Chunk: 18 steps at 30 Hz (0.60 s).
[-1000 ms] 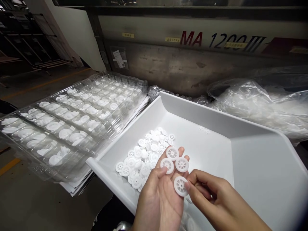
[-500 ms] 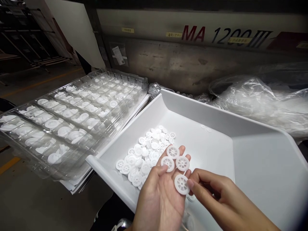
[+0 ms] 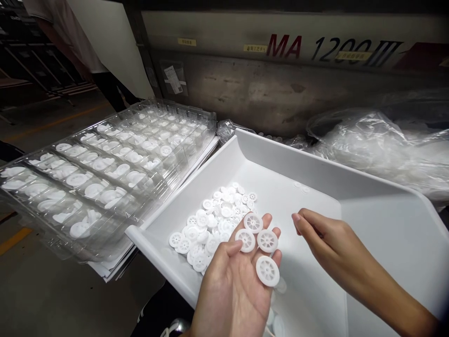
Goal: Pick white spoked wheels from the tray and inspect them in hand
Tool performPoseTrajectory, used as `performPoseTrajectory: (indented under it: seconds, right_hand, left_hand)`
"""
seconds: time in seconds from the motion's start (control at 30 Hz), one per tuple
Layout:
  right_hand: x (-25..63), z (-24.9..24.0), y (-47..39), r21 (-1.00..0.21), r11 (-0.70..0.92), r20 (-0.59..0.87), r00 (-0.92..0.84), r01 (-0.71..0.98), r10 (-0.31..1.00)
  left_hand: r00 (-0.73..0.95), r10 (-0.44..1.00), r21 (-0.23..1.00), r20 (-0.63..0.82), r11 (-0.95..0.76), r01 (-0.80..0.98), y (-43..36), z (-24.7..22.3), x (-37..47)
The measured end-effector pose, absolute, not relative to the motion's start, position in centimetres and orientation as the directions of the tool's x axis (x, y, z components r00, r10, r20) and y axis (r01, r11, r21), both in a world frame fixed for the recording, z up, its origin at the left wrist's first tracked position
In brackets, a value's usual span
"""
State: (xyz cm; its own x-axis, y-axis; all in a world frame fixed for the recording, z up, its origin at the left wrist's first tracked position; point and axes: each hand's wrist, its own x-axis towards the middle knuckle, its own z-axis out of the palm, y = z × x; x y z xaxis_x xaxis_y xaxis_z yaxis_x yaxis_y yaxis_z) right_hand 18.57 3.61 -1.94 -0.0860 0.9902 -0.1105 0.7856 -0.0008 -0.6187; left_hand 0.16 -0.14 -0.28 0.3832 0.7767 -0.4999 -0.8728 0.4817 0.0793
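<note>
Left hand [image 3: 235, 281] held palm up over the near left corner of the white bin [image 3: 351, 187], fingers flat and spread, not clamped on anything; four white spoked wheels [image 3: 257, 241] rest loose on the fingers, three clustered toward the fingertips and the fourth wheel [image 3: 267, 270] lying nearest the palm edge on the right side. Each wheel lies flat, its axle hole pointing up toward the camera, so no long axis is presented, only a round face. Right hand [image 3: 326, 238] hovers over the bin floor just right of the left hand, clear of the wheels and holding nothing that shows; its fingers are loosely curled, thumb and forefinger close together and pointing left toward the wheels. The right hand is thus the free one, and the fourth wheel lies nearest to it, to its left and slightly nearer the person. Below the left fingertips a pile of white wheels [image 3: 213, 224] covers the left part of the bin floor. Left of the bin, touching its left wall, clear blister trays [image 3: 105, 173] hold white parts in rows of pockets. Behind the bin's far right rim lies a crumpled plastic bag [image 3: 379, 150], in front of a machine panel [image 3: 280, 47].
</note>
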Motion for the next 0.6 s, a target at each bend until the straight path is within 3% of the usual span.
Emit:
performPoseTrajectory:
  seconds: [0.23, 0.4, 0.6]
  right_hand:
    - [19.5, -3.1, 5.6, -0.554, 0.121, 0.014, -0.136, 0.824, 0.991]
    - [20.1, -4.1, 7.4, -0.530, 0.199, 0.035, -0.213, 0.825, 0.976]
    - [19.0, -0.2, 2.4, -0.614, 0.223, 0.079, -0.222, 0.757, 0.972]
  left_hand:
    - [0.476, 0.787, -0.011, -0.392, 0.514, -0.858, -0.7, -1.6, -0.2]
    - [0.412, 0.752, 0.012, -0.514, 0.487, -0.873, -0.7, -0.4, 0.2]
    - [0.390, 0.717, 0.015, -0.578, 0.487, -0.873, -0.4, 0.1, 0.2]
